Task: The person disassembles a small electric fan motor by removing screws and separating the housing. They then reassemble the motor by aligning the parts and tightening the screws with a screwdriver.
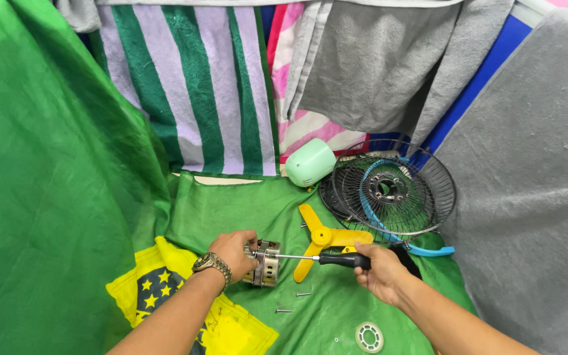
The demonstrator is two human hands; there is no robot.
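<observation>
My left hand (233, 251) grips a small metal fan motor (265, 264) standing on the green cloth. My right hand (380, 269) holds a black-handled screwdriver (323, 258) level, its thin shaft reaching left with the tip at the motor's top. A yellow three-blade fan propeller (323, 237) lies just behind the screwdriver. Loose screws (302, 294) lie on the cloth in front of the motor.
Black wire fan grilles (396, 187) with a blue rim lean at the back right. A pale green motor cover (309, 162) sits behind them. A white ring (369, 336) lies near the front. Striped and grey towels hang all around; a green flag cloth (244, 210) covers the surface.
</observation>
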